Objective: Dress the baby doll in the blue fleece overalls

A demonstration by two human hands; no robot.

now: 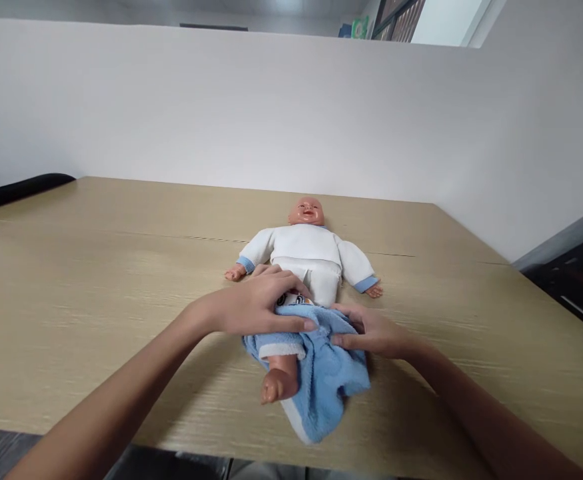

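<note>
A baby doll in a white top with blue cuffs lies on its back on the wooden table, head away from me. Light blue trousers with white hems are bunched around its legs, and one bare foot sticks out. My left hand lies over the doll's hip, fingers curled on the trousers' waistband. My right hand pinches the waistband at the other side. A printed nappy edge shows under my left fingers.
White partition walls close off the table at the back and right. A dark chair back shows at the far left. The table's front edge runs just under my forearms. Dark furniture stands at the right.
</note>
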